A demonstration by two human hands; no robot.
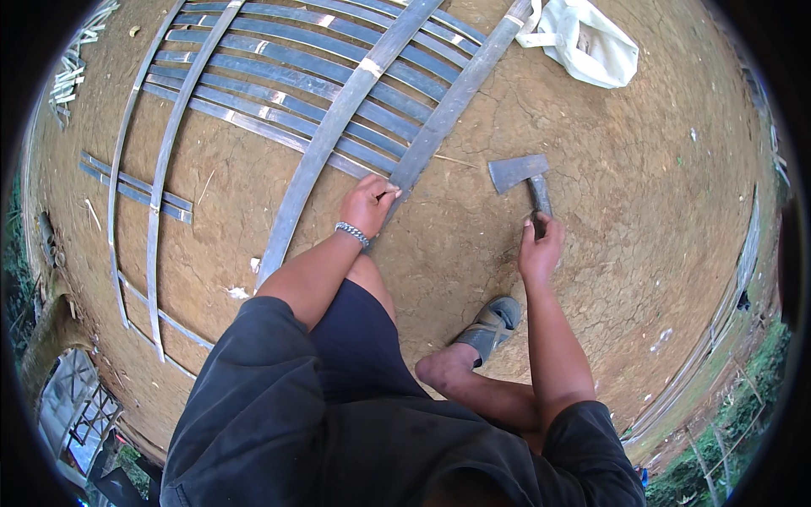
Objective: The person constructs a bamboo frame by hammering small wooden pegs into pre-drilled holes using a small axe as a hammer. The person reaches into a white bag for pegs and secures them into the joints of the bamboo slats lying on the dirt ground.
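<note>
One head-worn fisheye view looks steeply down from close above the person's lap onto the cracked dirt ground [591, 169], edges bending outward.

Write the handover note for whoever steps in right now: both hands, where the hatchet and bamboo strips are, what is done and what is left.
Left hand: gripping the near end of a long split bamboo strip lying on the dirt ground.
Right hand: closed on the handle of a hatchet, its head resting flat on the ground.
More bamboo strips lie side by side ahead, crossed by a few long ones. A white sack sits beyond.
Done: many strips already split and laid out.
Left: the held strip shows no fresh cut; the hatchet is not yet raised.
</note>
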